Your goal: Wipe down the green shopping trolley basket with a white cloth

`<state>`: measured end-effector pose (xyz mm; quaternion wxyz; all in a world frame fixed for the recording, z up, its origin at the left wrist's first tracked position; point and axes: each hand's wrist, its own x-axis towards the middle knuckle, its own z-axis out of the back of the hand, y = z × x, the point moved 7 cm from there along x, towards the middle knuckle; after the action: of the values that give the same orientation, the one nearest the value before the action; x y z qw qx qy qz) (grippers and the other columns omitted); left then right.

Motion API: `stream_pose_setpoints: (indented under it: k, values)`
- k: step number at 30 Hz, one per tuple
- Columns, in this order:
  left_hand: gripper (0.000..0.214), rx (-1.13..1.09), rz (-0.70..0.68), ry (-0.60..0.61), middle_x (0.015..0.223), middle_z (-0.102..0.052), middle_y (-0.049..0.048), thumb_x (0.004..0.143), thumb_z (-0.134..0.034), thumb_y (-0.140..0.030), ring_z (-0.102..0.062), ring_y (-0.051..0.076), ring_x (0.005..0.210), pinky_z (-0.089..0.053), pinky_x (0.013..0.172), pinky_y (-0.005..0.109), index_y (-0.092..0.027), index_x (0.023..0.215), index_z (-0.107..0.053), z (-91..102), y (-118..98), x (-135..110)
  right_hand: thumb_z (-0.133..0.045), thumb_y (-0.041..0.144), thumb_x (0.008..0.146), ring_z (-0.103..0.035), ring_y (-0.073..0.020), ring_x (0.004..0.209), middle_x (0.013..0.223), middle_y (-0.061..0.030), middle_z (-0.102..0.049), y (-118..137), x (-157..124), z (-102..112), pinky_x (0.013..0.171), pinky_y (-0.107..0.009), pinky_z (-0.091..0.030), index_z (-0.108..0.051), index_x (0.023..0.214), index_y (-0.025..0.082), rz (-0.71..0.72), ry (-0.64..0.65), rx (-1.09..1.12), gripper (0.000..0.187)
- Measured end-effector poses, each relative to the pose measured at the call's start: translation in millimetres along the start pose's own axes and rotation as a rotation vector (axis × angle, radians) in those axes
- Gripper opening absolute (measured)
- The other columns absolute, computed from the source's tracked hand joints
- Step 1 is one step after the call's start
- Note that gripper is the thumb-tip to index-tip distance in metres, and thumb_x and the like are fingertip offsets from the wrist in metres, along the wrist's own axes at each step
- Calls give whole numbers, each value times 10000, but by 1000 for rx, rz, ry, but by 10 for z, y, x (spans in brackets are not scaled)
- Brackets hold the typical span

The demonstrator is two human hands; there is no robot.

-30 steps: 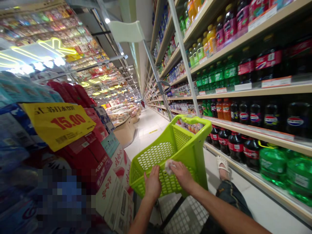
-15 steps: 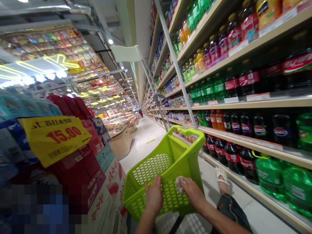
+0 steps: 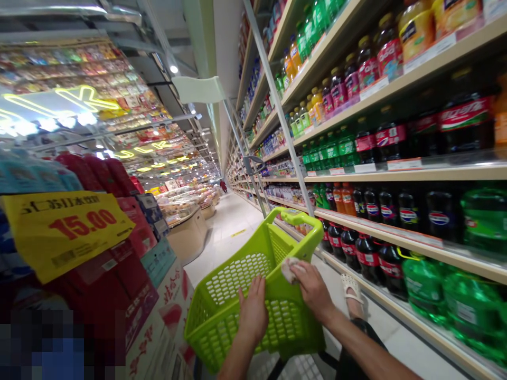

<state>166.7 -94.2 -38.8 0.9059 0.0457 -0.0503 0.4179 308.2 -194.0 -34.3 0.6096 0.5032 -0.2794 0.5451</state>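
A lime green plastic shopping basket (image 3: 237, 295) with perforated walls stands tilted in front of me in a shop aisle. My left hand (image 3: 253, 311) grips its near rim, fingers curled over the edge. My right hand (image 3: 312, 287) is closed on a small crumpled white cloth (image 3: 288, 268) and presses it against the basket's upper right wall. The basket's handle (image 3: 297, 217) sticks up at the far end.
Shelves of soft-drink bottles (image 3: 376, 211) run along the right. Stacked red and white cartons (image 3: 158, 295) with a yellow 15.00 price sign (image 3: 63, 229) stand at the left. My sandalled foot (image 3: 350, 287) rests on the white floor. The aisle runs ahead.
My right hand with the cloth has moved up the basket's wall toward the rim. The view has shifted left and forward, and the basket sits lower and further left.
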Motion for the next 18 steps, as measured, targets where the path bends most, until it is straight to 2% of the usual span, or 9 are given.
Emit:
stream_pose_setpoints:
  k: [3, 8, 10, 13, 15, 18]
  values:
    - [819, -29, 18, 14, 1441, -163, 41, 569, -338, 17, -150, 181, 1321, -68, 1054, 532, -144, 1358, -185, 0, -43, 8, -339, 72, 784, -468, -223, 1018, 1071, -118, -532, -65, 156, 139, 867, -399, -421, -575, 1063, 172, -13, -92, -33, 379]
    - [790, -74, 14, 29, 1433, -192, 55, 585, -345, 3, -166, 195, 1318, -67, 1053, 537, -130, 1351, -209, 35, -40, 4, -359, 97, 791, -523, -195, 913, 990, -67, -573, -125, -45, 73, 778, -339, -480, -608, 967, 213, 8, 64, 27, 326]
    - [792, -80, 29, 8, 1441, -153, 57, 591, -350, -1, -141, 196, 1323, -59, 1057, 525, -119, 1357, -185, 48, -15, 5, -349, 93, 793, -504, -202, 972, 1032, -76, -551, -172, 100, 215, 828, -361, -463, -591, 1008, 212, -9, -10, 27, 344]
    - [803, -61, 73, -14, 1450, -71, 56, 600, -354, -8, -87, 188, 1332, -60, 1061, 507, -108, 1366, -133, 11, 18, -15, -346, 91, 787, -457, -227, 1045, 1083, -110, -501, -310, 499, 494, 905, -423, -411, -570, 1060, 183, -61, -201, -56, 365]
    - [808, -35, 91, 10, 1449, -51, 51, 603, -356, -14, -67, 181, 1333, -68, 1061, 502, -113, 1368, -118, -50, 26, -39, -347, 83, 771, -455, -238, 1038, 1073, -128, -493, -405, 611, 533, 910, -441, -404, -579, 1045, 155, -91, -228, -106, 367]
    - [822, 8, 102, 51, 1448, -54, 39, 595, -361, -21, -56, 179, 1333, -70, 1062, 501, -121, 1370, -107, -105, 30, -69, -343, 64, 745, -473, -230, 1016, 1068, -131, -496, -459, 369, 391, 882, -419, -435, -578, 1028, 138, -78, -137, -91, 375]
